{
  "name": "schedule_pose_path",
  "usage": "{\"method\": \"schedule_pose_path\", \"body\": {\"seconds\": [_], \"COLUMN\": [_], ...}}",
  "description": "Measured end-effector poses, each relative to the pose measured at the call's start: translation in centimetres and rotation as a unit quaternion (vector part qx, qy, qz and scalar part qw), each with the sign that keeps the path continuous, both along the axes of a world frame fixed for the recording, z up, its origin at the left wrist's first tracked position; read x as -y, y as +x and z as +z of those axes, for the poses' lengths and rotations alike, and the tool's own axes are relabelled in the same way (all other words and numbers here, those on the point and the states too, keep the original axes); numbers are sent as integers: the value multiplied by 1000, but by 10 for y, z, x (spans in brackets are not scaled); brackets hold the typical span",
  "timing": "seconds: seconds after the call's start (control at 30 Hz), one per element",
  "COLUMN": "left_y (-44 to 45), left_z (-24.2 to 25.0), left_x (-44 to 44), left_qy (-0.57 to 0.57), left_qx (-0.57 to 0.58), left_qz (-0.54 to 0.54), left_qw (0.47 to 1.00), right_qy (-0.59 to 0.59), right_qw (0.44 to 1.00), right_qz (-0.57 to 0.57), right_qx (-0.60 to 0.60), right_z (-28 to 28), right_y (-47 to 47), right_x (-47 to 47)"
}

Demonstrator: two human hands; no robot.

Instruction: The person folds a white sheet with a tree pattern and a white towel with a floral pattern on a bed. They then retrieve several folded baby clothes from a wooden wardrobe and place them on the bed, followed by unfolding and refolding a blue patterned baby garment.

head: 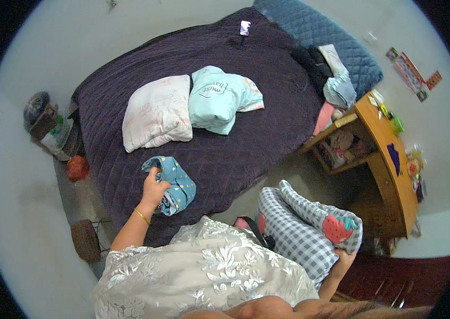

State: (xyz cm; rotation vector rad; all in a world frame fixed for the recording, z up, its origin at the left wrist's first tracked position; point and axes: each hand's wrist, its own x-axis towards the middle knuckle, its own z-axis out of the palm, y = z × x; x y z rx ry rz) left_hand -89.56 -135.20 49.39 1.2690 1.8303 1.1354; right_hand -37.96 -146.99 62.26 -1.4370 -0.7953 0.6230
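My left hand [155, 190], with a gold bangle on its wrist, grips a rolled blue patterned cloth [181, 186] over the near edge of the bed's dark purple quilted cover [225, 167]. At the right, my right hand [345, 259] holds a folded grey-and-white checked pillow [300, 231] with strawberry prints, beside my body. Its fingers are partly hidden by the pillow. On the bed beyond my left hand, a white printed pillow [157, 111] lies against a mint-green pillow [217, 99] that bears writing.
A lit phone [245, 28] stands at the bed's far side. Dark and light clothes [338, 79] lie near a blue quilted mattress [328, 28]. A wooden desk [392, 175] with small items stands right. Bags [55, 131], a red object [78, 168] and a brown stool-like object [85, 240] are left.
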Motion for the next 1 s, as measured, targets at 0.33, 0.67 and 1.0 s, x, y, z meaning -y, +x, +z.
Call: {"method": "schedule_pose_path", "body": {"seconds": [0.33, 0.67, 1.0], "left_y": [130, 129, 120], "left_z": [76, -38, -48], "left_x": [-137, -129, -248], "left_qy": [134, -237, -177], "left_qx": [241, 306, 480], "left_qz": [134, 188, 141], "left_qw": [952, 903, 847], "right_qy": [-21, 24, 225], "right_qw": [986, 965, 938], "right_qz": [166, 235, 264], "right_qx": [27, 110, -17], "right_z": [81, 64, 72], "right_y": [123, 61, -61], "right_x": [-281, -470, -590]}}
